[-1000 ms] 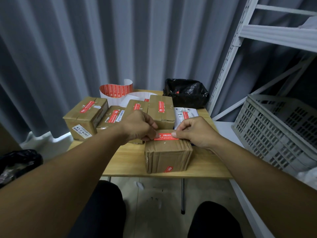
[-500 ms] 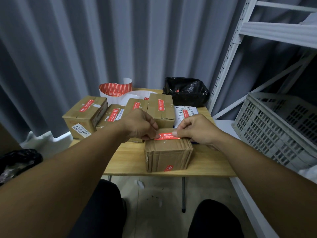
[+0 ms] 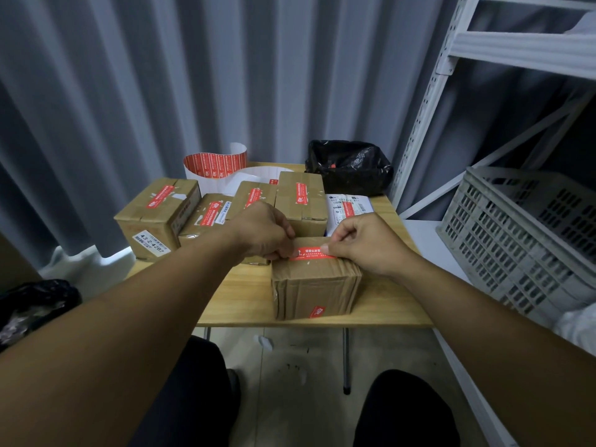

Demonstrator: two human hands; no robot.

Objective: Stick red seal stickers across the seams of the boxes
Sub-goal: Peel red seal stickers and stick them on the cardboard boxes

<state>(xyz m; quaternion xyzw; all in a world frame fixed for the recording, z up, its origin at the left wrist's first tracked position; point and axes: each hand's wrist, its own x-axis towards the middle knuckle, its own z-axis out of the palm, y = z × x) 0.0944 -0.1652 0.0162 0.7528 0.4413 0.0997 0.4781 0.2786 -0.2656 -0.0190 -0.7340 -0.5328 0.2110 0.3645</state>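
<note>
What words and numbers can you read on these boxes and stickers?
"43-2-420", last digit unclear: white label on the left box.
"502", rest blurred: white parcel beside the boxes.
Red seal sticker on the near box, and the others: print too blurred to read.

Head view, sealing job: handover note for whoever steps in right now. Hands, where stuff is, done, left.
Left hand: pinches the left end of the red seal sticker lying on top of the near box.
Right hand: holds the sticker's right end.
Done: the four back boxes and the white parcel each show a red seal on top.
Left: press this sticker flat across the near box's top seam; I can't tell whether it is stuck yet. The sticker strip sits at the far edge of the table.
</note>
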